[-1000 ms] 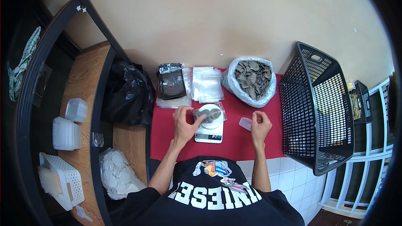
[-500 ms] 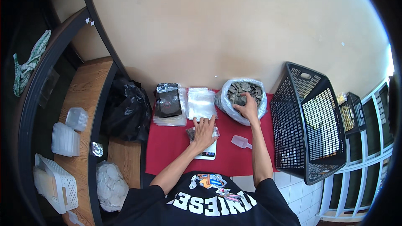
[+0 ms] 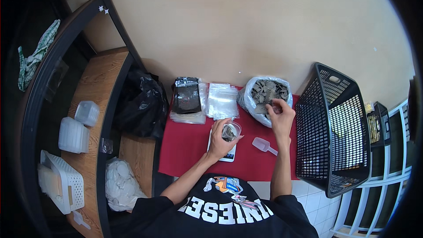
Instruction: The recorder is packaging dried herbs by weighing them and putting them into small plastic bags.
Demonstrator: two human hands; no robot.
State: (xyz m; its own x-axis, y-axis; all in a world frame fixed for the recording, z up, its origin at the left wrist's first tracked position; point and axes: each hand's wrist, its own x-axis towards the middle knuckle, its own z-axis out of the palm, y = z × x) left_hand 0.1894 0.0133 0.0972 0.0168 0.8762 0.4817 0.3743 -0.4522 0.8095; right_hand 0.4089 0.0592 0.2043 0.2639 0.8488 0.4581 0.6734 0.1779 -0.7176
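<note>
My left hand [image 3: 217,140] grips a small clear plastic container [image 3: 237,128] with some grey ridged pieces in it, tilted over a white digital scale [image 3: 228,157]. My right hand [image 3: 283,118] is closed in a pinch on a grey ridged, curled piece [image 3: 261,108] at the near rim of a clear plastic bag [image 3: 252,113]. That bag stands open, full of similar grey pieces [image 3: 269,89]; I cannot tell exactly what they are. On the red cloth [image 3: 187,156], a translucent scoop [image 3: 261,144] lies below the bag, its handle towards my right forearm.
Clear plastic bags [image 3: 222,101] lie beside black-fronted pouches [image 3: 187,97] at the back left. A tall black mesh crate [image 3: 310,128] stands at the right. Left, a wooden shelf [image 3: 94,83] carries stacked clear containers [image 3: 73,135] and a white basket [image 3: 72,185]. A wall rises behind.
My left hand has gone from spread over the container on the scale to gripping and tilting it. My right hand has drawn back from the bag's middle to its near rim with a piece.
</note>
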